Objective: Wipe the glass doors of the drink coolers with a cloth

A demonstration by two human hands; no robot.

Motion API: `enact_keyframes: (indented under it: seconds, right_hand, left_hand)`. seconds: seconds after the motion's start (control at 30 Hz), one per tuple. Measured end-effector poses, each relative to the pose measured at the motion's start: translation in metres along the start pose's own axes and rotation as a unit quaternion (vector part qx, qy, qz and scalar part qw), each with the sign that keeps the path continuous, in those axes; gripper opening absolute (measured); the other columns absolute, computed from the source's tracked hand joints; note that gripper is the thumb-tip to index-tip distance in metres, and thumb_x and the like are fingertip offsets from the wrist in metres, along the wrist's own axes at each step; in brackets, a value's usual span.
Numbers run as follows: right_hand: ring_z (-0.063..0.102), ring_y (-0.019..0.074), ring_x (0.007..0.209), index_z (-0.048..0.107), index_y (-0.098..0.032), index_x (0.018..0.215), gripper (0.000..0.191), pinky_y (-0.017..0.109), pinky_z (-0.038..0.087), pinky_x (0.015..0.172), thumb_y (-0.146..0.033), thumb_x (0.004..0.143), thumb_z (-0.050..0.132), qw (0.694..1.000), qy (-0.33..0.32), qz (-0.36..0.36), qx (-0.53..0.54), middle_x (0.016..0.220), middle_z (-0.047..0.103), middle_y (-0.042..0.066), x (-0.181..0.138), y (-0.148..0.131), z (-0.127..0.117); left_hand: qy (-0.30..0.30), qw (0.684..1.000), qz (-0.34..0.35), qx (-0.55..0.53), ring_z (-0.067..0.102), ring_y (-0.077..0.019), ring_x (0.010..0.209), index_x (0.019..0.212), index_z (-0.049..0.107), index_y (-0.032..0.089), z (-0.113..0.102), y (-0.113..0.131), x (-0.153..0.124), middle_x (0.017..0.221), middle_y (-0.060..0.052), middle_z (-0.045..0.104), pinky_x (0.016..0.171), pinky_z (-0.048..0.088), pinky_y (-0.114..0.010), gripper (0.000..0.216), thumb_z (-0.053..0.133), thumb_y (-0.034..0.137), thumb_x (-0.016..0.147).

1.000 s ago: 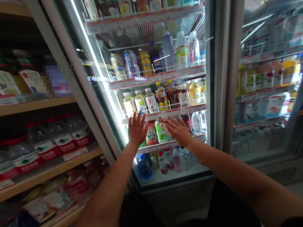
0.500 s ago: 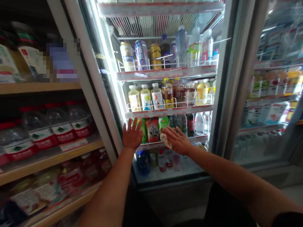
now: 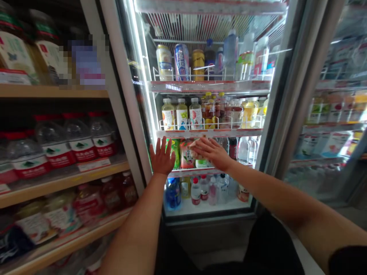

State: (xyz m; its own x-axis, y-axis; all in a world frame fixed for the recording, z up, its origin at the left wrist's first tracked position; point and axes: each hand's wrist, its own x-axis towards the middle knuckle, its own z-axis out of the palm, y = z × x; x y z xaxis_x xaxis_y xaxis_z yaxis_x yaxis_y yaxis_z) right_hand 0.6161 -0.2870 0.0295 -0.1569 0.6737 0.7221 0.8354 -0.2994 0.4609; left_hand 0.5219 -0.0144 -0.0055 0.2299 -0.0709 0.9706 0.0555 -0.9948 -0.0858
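Note:
My left hand (image 3: 163, 158) is spread open, palm forward, and appears to rest flat against the glass door (image 3: 169, 214) of a lit drinks cooler. To its right, my right hand (image 3: 214, 153) presses a crumpled pale cloth (image 3: 196, 149) against the same glass. Most of the cloth is hidden beneath the fingers. Behind the hands, through the glass, green and red packs of drink, among them a red pack (image 3: 187, 159), stand on a shelf.
Bottles and cans, including a blue can (image 3: 181, 63), fill the cooler's shelves. On the left, wooden shelves (image 3: 71, 182) carry water bottles with red caps (image 3: 53, 147). A metal door frame (image 3: 298, 76) separates a second glass cooler on the right.
My right hand has moved upward across the glass with the cloth. My left hand stays spread in nearly the same place. The view has shifted slightly.

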Motion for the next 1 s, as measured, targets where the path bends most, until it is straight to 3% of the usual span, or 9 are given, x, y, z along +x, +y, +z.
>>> enact_keyframes:
  seconds: [0.13,0.27,0.4,0.53,0.63,0.7,0.83,0.93,1.0]
  right_hand:
    - [0.037,0.0197,0.146,0.062,-0.027,0.131,0.04,0.044,0.032,0.122,-0.015,0.093,0.057,0.994,-0.048,-0.099,0.026,0.147,0.055,0.0,-0.002,-0.003,0.01]
    - [0.034,0.0192,0.148,0.066,-0.026,0.123,0.03,0.048,0.029,0.123,-0.018,0.098,0.051,0.998,0.016,-0.053,0.013,0.145,0.057,0.001,0.013,0.015,0.003]
    - [0.022,0.0201,0.152,0.046,-0.026,0.148,0.054,0.047,0.023,0.125,-0.013,0.096,0.046,0.998,0.038,0.047,0.0,0.156,0.044,0.004,0.012,0.015,-0.001]
    - [0.021,0.0232,0.153,0.023,-0.024,0.158,0.071,0.046,0.013,0.127,-0.023,0.094,0.053,0.999,-0.038,-0.005,-0.006,0.161,0.034,0.005,-0.01,-0.004,0.005]
    - [0.021,0.0266,0.152,0.019,-0.021,0.159,0.079,0.047,0.01,0.127,-0.046,0.094,0.056,0.998,-0.065,-0.02,-0.007,0.162,0.03,0.006,-0.018,-0.011,0.008]
    - [0.021,0.0268,0.152,0.021,-0.022,0.159,0.078,0.047,0.012,0.126,-0.053,0.094,0.054,0.998,-0.068,-0.012,-0.009,0.162,0.03,0.006,-0.018,-0.012,0.007]
    - [0.024,0.0236,0.151,0.033,-0.026,0.155,0.062,0.047,0.017,0.125,-0.032,0.097,0.053,0.996,-0.079,-0.033,0.001,0.159,0.037,0.004,-0.021,-0.01,0.006]
    - [0.029,0.02,0.15,0.04,-0.026,0.151,0.062,0.044,0.022,0.124,-0.012,0.092,0.051,0.993,-0.088,-0.076,0.006,0.155,0.044,0.001,-0.029,-0.008,0.008]
    - [0.032,0.0185,0.148,0.043,-0.026,0.149,0.062,0.043,0.024,0.124,-0.008,0.091,0.051,0.993,-0.081,-0.088,0.005,0.154,0.047,0.0,-0.031,-0.006,0.01]
  left_hand:
    - [0.022,1.0,0.016,0.007,0.02,-0.024,0.152,0.155,0.031,0.027,0.001,0.0,-0.001,0.159,-0.008,0.035,0.126,0.002,-0.051,0.062,0.05,0.031,0.096]
    - [0.031,0.999,0.026,0.022,0.019,-0.0239,0.152,0.155,0.03,0.026,0.001,0.001,-0.001,0.158,-0.009,0.035,0.126,0.004,-0.052,0.063,0.05,0.031,0.096]
    - [0.015,1.0,0.004,0.0,0.021,-0.0251,0.152,0.153,0.036,0.026,0.001,0.001,0.0,0.158,-0.009,0.037,0.126,0.004,-0.053,0.058,0.049,0.032,0.096]
    - [0.015,1.0,0.002,-0.002,0.02,-0.0253,0.152,0.153,0.035,0.026,0.001,0.0,-0.001,0.158,-0.008,0.036,0.126,0.005,-0.053,0.059,0.05,0.032,0.096]
    - [0.019,1.0,0.007,-0.002,0.02,-0.0249,0.152,0.154,0.033,0.028,0.002,0.0,-0.001,0.158,-0.008,0.036,0.126,0.005,-0.053,0.061,0.05,0.032,0.095]
    - [0.019,1.0,0.009,-0.003,0.02,-0.025,0.152,0.154,0.033,0.028,0.001,0.0,-0.001,0.158,-0.008,0.036,0.126,0.004,-0.053,0.061,0.05,0.031,0.095]
    - [0.016,1.0,0.003,-0.006,0.021,-0.0258,0.152,0.154,0.034,0.027,0.001,0.0,-0.001,0.158,-0.008,0.036,0.126,0.006,-0.055,0.06,0.05,0.031,0.096]
    - [0.025,1.0,0.01,0.005,0.02,-0.0255,0.152,0.154,0.032,0.028,0.001,0.0,-0.001,0.159,-0.008,0.035,0.126,0.007,-0.054,0.062,0.051,0.031,0.095]
    - [0.023,1.0,0.014,0.01,0.02,-0.0253,0.152,0.155,0.03,0.028,0.002,-0.001,-0.001,0.159,-0.008,0.035,0.126,0.007,-0.054,0.064,0.051,0.03,0.095]
